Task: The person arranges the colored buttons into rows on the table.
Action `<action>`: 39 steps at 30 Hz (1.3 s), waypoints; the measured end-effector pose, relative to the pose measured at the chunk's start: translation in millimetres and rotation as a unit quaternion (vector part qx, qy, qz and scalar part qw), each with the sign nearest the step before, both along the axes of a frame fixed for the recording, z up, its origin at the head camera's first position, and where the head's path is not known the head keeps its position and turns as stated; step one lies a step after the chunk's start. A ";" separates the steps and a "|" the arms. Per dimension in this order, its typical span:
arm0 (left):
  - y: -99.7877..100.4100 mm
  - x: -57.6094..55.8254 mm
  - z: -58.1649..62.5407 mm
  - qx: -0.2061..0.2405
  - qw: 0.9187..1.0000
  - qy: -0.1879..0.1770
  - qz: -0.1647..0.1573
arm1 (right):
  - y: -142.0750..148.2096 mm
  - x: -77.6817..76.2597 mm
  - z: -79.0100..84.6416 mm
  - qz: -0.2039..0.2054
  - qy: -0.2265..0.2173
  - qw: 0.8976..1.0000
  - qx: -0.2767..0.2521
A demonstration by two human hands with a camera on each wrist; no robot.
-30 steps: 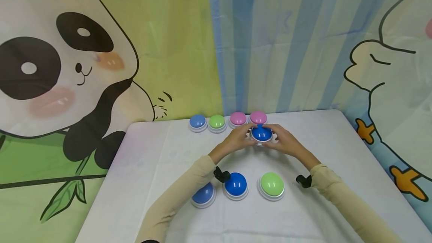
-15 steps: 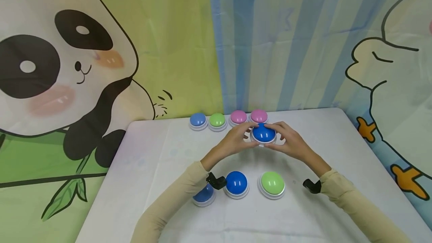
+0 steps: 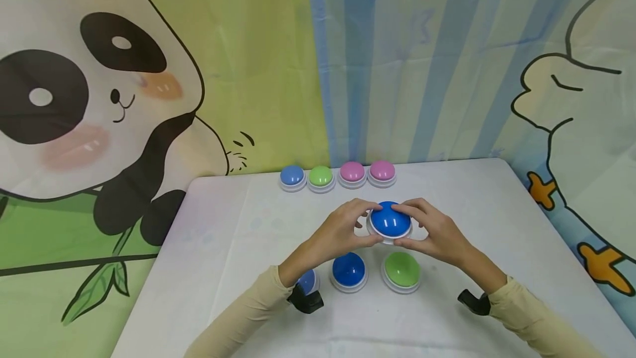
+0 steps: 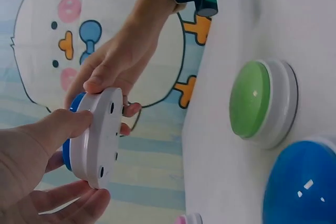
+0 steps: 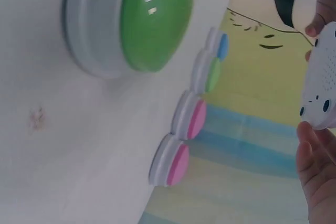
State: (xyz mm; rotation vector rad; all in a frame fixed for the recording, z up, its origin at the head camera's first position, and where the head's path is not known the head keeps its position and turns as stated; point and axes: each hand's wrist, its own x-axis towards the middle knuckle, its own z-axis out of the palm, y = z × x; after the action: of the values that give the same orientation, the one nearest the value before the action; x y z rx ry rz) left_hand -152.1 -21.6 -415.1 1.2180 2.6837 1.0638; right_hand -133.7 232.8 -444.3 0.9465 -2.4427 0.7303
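Observation:
A blue dome push button (image 3: 391, 221) with a white round base is held up between both hands over the middle of the table. My left hand (image 3: 343, 230) grips its left side, thumb at the near edge and fingers on the far side. On the opposite side my right hand (image 3: 437, 232) grips it the same way. The left wrist view shows the white underside (image 4: 107, 137) with small dark holes, raised off the table. Below the hands in the head view sit another blue button (image 3: 349, 270) and a green button (image 3: 402, 270).
Along the table's back edge stand a blue button (image 3: 292, 175), a green one (image 3: 320, 177) and two pink buttons (image 3: 351, 172). One more blue button (image 3: 308, 280) is partly covered by the left wrist. A white cloth covers the table (image 3: 238, 291); printed curtains hang behind.
Both hands have drawn the held blue button back from the rear row, nearer to the person. The pink buttons behind it are now fully in sight. The buttons on the table have stayed put.

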 end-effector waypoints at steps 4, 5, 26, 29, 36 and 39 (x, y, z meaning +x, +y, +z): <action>-1.1 10.6 3.6 0.013 1.000 0.003 0.005 | -2.0 9.8 6.1 0.000 -0.001 1.000 -0.008; -0.8 12.2 3.9 0.018 1.000 0.006 0.008 | -2.4 11.4 7.0 -0.002 0.000 1.000 -0.008; 48.2 31.2 -3.1 0.009 0.998 0.063 -0.009 | 40.3 44.4 5.5 -0.056 0.034 0.998 -0.013; 57.7 32.9 -4.6 -0.006 0.997 0.071 -0.009 | 49.0 49.5 5.3 -0.070 0.030 0.997 -0.002; 76.1 36.7 -5.4 -0.025 0.997 0.077 -0.015 | 66.1 60.2 3.9 -0.100 0.030 0.994 0.024; 83.2 36.3 -4.7 -0.032 0.996 0.083 -0.020 | 72.8 62.8 5.3 -0.103 0.030 0.994 0.026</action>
State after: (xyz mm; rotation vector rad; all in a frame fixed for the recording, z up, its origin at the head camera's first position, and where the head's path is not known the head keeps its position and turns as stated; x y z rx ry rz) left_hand -115.8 61.6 -419.7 1.4008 2.7744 0.9029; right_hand -70.9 305.6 -439.0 0.7099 -2.4699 0.5599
